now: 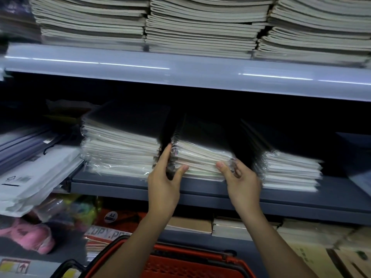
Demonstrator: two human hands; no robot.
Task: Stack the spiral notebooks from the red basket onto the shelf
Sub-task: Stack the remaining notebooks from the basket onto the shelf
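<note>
step: squaring the middle stack of spiral notebooks (200, 157) on the dark shelf (301, 201); judged mid-task
left hand (163, 181): grip on the stack's left corner; fingers up the spiral side, thumb across the front edge; pinching it
right hand (243, 183): at the stack's right front corner; thumb on the page edges, fingers curled at the wrap; looks like a pinch
stack position: between the left stack (120, 149) and right stack (289, 171); front edge near the shelf lip
red basket (180, 261): below the arms; contents not readable
risk: shrink-wrap is slick, so the top notebooks could slide off if pushed unevenly; spirals could snag the left stack; overhang could tip the pile into the basket
blur: frame edges smeared; upper shelf's notebooks (200, 27) untouched
</note>
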